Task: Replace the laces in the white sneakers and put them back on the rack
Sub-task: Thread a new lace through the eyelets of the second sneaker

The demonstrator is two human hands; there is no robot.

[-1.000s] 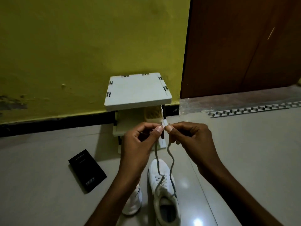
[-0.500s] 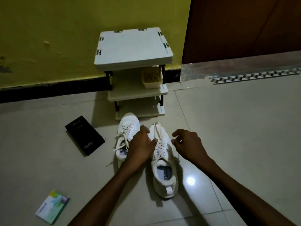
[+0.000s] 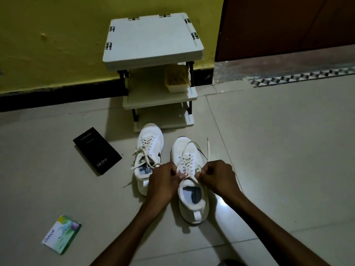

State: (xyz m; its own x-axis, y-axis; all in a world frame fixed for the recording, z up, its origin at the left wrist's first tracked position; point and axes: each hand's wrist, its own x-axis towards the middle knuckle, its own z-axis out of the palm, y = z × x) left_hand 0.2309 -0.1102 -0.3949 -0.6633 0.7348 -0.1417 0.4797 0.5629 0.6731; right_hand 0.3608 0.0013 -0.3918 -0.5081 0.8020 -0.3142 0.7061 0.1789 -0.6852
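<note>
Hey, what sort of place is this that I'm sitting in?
Probably a home entryway or hallway: a small white shoe rack stands against a yellow wall, beside a brown wooden door, on a tiled floor.

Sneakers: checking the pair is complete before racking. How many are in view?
2. The left sneaker lies in front of the rack; the right sneaker sits beside it, its lace pinched by the left hand and right hand. None seems hidden.

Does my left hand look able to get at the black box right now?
Probably, once it lets go: the left hand pinches the lace of one sneaker; the black box lies uncovered to its left, with only the other sneaker low between.
</note>
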